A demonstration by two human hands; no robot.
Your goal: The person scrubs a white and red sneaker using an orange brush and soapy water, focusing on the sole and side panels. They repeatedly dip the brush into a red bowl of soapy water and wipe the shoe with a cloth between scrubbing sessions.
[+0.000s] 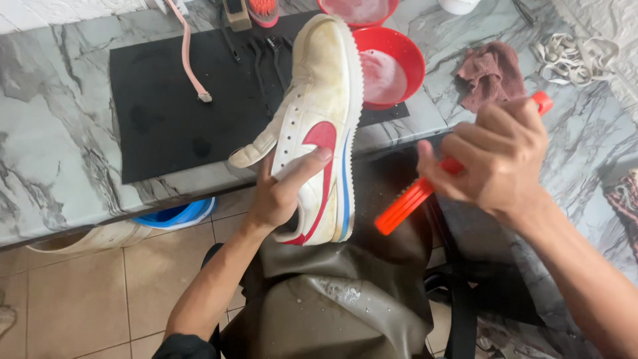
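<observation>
My left hand [282, 193] is wrapped round the white shoe [319, 119], holding it up over the counter [53, 153]. Right hand [498, 163] is fisted tight on an orange brush [405, 206], just beside the shoe.

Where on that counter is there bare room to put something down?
Bare marble counter lies left of the black mat, and the mat's middle, below the pink strap, is free too. It is crowded near the red bowl, the brown rag and the white laces.
</observation>
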